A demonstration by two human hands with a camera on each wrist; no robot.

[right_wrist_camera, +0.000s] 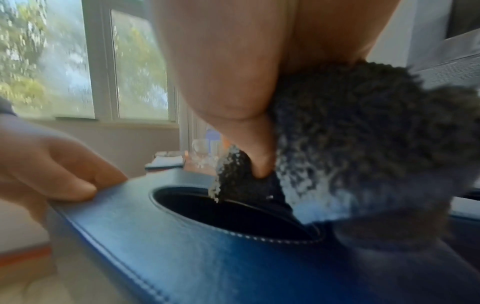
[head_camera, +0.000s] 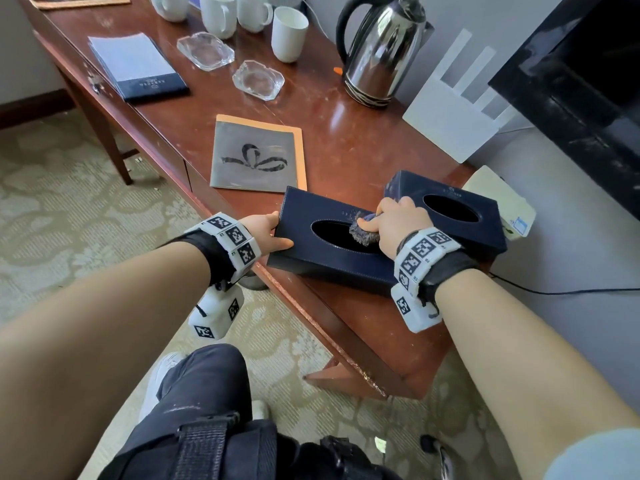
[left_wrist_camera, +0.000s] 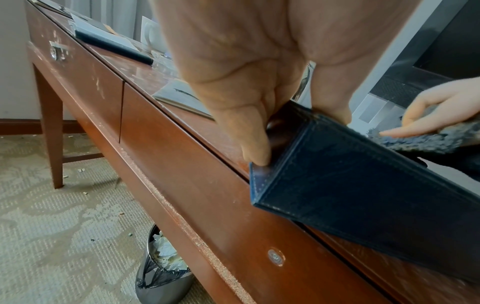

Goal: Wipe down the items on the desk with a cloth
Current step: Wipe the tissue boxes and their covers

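So the main worry for us here is the near tissue box: it sits at the front edge of the table and its near corner pokes out over that edge, with a bin on the floor just below. If our wiping hand pushes toward us harder than the other hand braces, we figure the box could tip off. The box also looks empty and light, so it'll probably skid easily.

Left to right on the grips: our left hand clamps the box's left end, thumb on the end face and fingers curled over the top edge, a fairly narrow grip. Our right hand has a fluffy grey cloth bunched under curled fingers, thumb pinning it, pressed on the box top right at the rim of the oval opening. That's risk two: the cloth edge hangs into the hole and could snag there. The second tissue box sits just behind the right hand, close enough to get bumped.
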